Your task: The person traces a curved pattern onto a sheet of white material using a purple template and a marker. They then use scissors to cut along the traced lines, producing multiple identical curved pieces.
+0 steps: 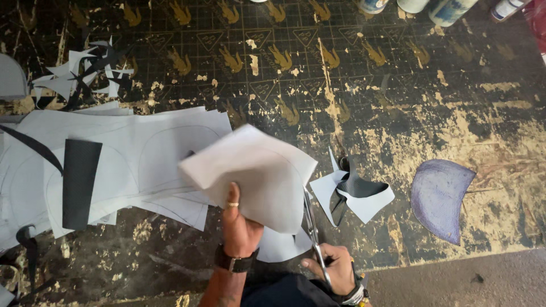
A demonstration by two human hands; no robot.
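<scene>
1. Paper sheet [256, 176], white and roughly four-sided, is held up above the worktop [364, 96] in the lower middle of the view. Its long axis runs from the upper left down to the lower right, and one corner points to the left.
2. The worktop is a dark cutting mat with a grid and many worn yellow patches where the surface is scraped off.
3. A stack of white sheets [148, 153] lies flat on the left side, with faint curved lines drawn on them. A black strip [79, 182] lies on top of this stack, nearly upright in the view.
4. A purple curved piece [441, 196], shaped like a half dome, lies alone at the right, well apart from the hands.
5. White and black offcuts [355, 193] lie just to the right of the scissors, and more pointed scraps [79, 77] are at the upper left.
6. The left hand [239, 224] is closed on the lower edge of the paper sheet, thumb on the front side; it wears a ring and a dark wristband.
7. The right hand [333, 267] is closed on the handles of the scissors [313, 227], at the bottom of the view.
8. The scissors point upward and a little to the left, with the blades at the right edge of the paper sheet. Whether the blades are apart I cannot tell.
</scene>
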